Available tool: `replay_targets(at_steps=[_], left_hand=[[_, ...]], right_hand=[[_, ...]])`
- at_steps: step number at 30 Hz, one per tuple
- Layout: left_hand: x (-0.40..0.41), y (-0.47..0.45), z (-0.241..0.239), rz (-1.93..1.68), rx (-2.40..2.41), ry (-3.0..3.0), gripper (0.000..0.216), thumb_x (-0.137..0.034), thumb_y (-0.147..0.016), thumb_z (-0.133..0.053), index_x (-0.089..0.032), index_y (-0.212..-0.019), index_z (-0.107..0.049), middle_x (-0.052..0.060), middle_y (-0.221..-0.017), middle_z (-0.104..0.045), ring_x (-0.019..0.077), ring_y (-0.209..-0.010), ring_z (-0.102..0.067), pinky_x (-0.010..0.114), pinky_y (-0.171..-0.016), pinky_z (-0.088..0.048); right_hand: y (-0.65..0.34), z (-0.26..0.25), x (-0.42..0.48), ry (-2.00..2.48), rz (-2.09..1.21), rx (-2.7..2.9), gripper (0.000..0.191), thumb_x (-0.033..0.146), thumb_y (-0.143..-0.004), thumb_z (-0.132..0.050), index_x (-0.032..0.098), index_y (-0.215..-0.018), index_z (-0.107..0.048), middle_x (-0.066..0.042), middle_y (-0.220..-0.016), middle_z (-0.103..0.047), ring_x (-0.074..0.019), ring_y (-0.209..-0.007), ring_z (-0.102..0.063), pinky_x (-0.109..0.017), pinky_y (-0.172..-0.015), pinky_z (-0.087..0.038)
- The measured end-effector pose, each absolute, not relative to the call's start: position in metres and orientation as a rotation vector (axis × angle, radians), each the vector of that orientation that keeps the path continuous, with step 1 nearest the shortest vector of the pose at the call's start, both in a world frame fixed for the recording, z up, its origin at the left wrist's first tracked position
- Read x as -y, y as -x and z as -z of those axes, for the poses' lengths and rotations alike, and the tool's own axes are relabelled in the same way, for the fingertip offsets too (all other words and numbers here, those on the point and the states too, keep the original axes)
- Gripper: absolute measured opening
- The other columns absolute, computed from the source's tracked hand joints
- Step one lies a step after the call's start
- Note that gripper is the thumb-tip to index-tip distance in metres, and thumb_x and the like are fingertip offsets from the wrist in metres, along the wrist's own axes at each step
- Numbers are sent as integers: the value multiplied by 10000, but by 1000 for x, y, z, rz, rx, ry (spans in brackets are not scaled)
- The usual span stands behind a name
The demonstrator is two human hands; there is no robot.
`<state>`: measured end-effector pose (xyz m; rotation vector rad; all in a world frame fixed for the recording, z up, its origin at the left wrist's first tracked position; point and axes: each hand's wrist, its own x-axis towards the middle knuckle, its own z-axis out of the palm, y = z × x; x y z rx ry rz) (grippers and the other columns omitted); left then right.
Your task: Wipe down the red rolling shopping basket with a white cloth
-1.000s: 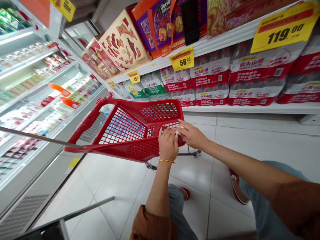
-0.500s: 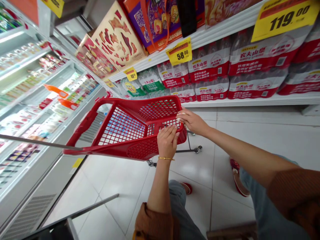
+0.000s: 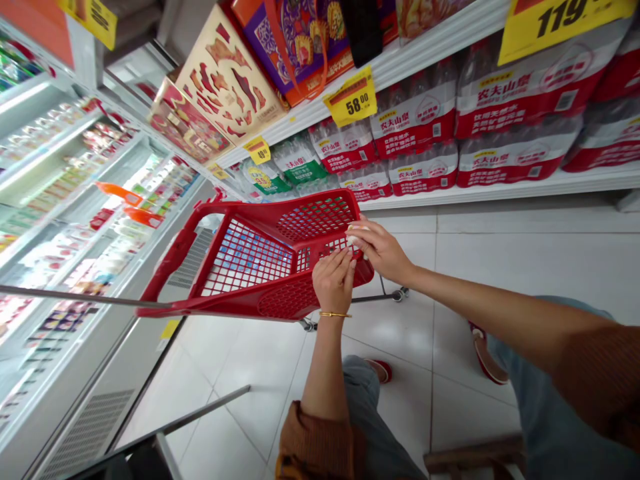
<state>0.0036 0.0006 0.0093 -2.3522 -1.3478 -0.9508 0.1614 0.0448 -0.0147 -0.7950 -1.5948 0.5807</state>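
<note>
A red plastic shopping cart [image 3: 287, 297] with lattice walls stands in front of me, its handle pointing away to the left. My left hand [image 3: 334, 277], a gold bracelet at its wrist, is closed over the cart's near end at the corner. Just right of it, my right hand [image 3: 384, 253] presses a crumpled white cloth or wipe [image 3: 357, 241] against the rim of the same end. Most of the cloth is hidden under the fingers. The two hands almost touch. Inside the basket no goods can be made out.
Shrink-wrapped packs of bottled water [image 3: 420, 127] fill the low shelf [image 3: 530, 193] ahead, with gift boxes [image 3: 225, 87] above. A lit refrigerated case [image 3: 95, 220] runs along the left. A metal bar [image 3: 205, 410] juts in over the tiled floor [image 3: 235, 373] at lower left.
My right hand has shifted slightly left along the cart's rim, and more of the white cloth shows. My left hand stays on the corner. The whole view has tilted a little.
</note>
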Motion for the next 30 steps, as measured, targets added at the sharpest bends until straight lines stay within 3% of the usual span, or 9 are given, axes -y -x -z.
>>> replay_targets(at_steps=[4, 8, 17, 22, 30], left_hand=[[0, -8, -8, 1001, 1330, 2336, 217, -192, -934, -539, -158, -1035, -728, 108, -1069, -760, 232, -1078, -690, 396, -923, -509], [0, -11, -7, 1031, 1378, 2322, 214, -204, -932, -543, -162, -1030, -729, 121, -1080, -756, 237, -1088, -686, 417, -953, -492], [-5, -8, -9, 1032, 1372, 2345, 195, -217, -940, -554, -178, -998, -735, 87, -1017, -774, 214, -1045, -707, 382, -930, -494], [-3, -6, -10, 1034, 1384, 2375, 201, -216, -938, -557, -188, -1029, -734, 78, -1014, -775, 200, -1021, -712, 368, -915, -500], [-6, -9, -10, 1027, 1284, 2341, 186, -209, -936, -567, -178, -1003, -737, 73, -985, -781, 195, -935, -731, 337, -846, -529]], right_hand=[[-156, 25, -20, 752, -609, 1661, 334, 350, -995, -442, 272, -1245, -650, -80, -1348, -602, -234, -1401, -429, -473, -1153, -408], [-152, 36, -23, 752, -602, 1643, 358, 326, -1006, -404, 277, -1290, -616, -89, -1383, -575, -235, -1419, -403, -498, -1159, -391], [-154, 36, -50, 762, -601, 1654, 361, 378, -1000, -405, 235, -1179, -684, -108, -1287, -627, -234, -1363, -469, -468, -1135, -423], [-155, 33, -77, 820, -618, 1600, 371, 432, -993, -418, 237, -1126, -704, -89, -1174, -679, -213, -1188, -598, -458, -1121, -424], [-153, 28, -86, 894, -673, 1434, 474, 576, -961, -407, 242, -1116, -706, -81, -1184, -683, -209, -1181, -586, -433, -1094, -434]])
